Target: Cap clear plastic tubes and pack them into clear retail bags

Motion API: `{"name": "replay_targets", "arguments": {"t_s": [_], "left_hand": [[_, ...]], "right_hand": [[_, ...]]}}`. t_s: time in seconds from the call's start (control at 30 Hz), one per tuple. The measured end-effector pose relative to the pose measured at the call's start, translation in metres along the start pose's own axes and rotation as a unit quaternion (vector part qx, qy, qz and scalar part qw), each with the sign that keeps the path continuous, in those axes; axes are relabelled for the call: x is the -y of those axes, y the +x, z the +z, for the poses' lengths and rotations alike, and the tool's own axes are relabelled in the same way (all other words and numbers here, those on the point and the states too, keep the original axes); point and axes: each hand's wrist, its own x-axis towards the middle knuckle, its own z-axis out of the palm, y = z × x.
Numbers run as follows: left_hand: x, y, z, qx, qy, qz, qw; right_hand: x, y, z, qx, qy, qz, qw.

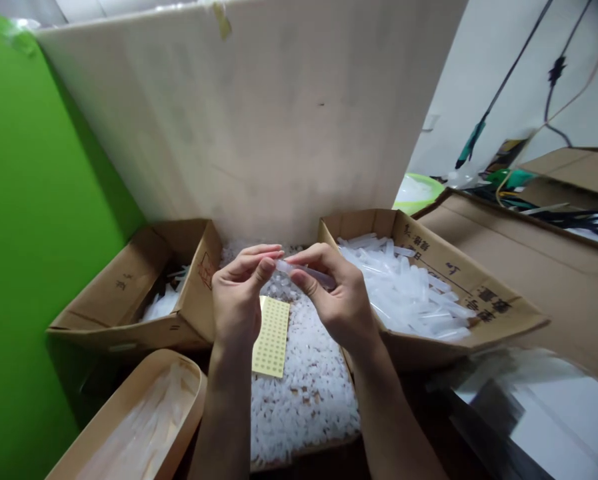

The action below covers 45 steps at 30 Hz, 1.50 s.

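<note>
A slim, translucent white plastic tube (315,273) is held up in front of me, over a heap of small white plastic pieces (309,380). My right hand (337,290) is closed around the tube, with thumb and fingers along its length. The thumb and fingers of my left hand (241,283) pinch at the tube's left end. Whether a separate small part sits at that end is hard to tell. Below my hands, a yellow sheet of small round stickers (273,337) lies on the white pieces, partly behind my left wrist.
On the right, a cardboard box (499,313) holds many similar translucent tubes (411,287). Another cardboard box (123,280) on the left contains some white pieces. An oblong tan container (123,407) stands at lower left. A pale upright panel (269,120) rises behind, beside a green panel (33,200).
</note>
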Motion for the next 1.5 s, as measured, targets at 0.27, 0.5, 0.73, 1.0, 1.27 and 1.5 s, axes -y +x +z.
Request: {"name": "replay_targets", "arguments": {"t_s": [0.27,0.5,0.73,1.0,1.27,1.5], "left_hand": [[0.033,0.009,-0.012,-0.014,-0.006,-0.088,0.996],[0.038,0.011,-0.009,-0.012,-0.059,-0.144,0.988],[0.053,0.011,-0.008,0.017,-0.139,-0.153,0.978],[0.058,0.011,-0.012,0.033,-0.144,-0.184,0.972],[0.066,0.013,-0.012,-0.015,-0.159,-0.199,0.967],[0.076,0.019,-0.018,-0.136,-0.228,-0.227,0.937]], "right_hand": [[-0.041,0.009,0.014,-0.044,0.032,0.056,0.997],[-0.054,0.01,0.021,-0.072,0.071,0.052,0.994],[-0.068,0.011,0.019,-0.083,0.134,0.068,0.985],[-0.059,0.013,0.016,-0.062,0.202,0.182,0.96],[-0.074,0.015,0.018,-0.089,0.212,0.201,0.952],[-0.087,0.014,0.029,-0.122,0.103,0.14,0.977]]}}
